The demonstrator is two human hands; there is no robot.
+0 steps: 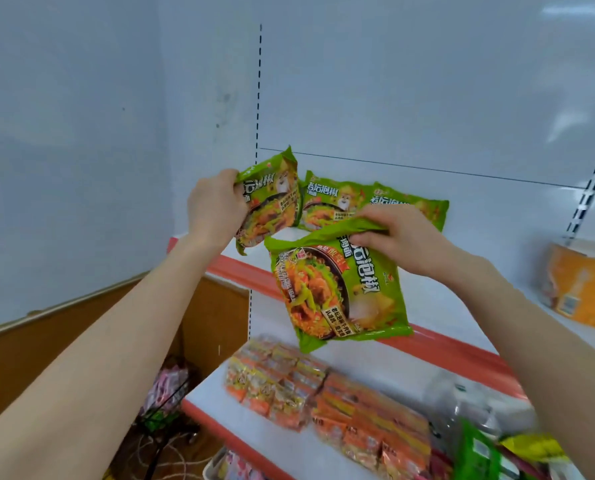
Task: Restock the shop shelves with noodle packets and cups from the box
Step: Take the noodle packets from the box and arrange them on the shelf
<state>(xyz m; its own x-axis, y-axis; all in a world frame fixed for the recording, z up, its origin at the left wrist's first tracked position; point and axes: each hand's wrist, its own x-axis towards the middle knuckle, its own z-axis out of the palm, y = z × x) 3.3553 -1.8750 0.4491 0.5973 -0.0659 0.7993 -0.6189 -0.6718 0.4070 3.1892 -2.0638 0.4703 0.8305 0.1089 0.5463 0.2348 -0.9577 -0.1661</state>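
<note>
My left hand [216, 206] grips a green noodle packet [271, 202] by its left edge, holding it tilted over the left end of the upper shelf [438, 296]. My right hand [396, 240] pinches the top edge of a second green noodle packet [337, 296], which hangs in front of the shelf's red lip. Two more green packets [337, 202] lie flat at the back of the same shelf, partly hidden behind my hands. The box is out of view.
An orange noodle cup [580, 289] lies on its side at the right of the upper shelf. The lower shelf [206, 389] carries several orange packets [323, 396] and clear-wrapped goods. A wire basket [164, 400] stands on the floor at the left, beside a wooden panel.
</note>
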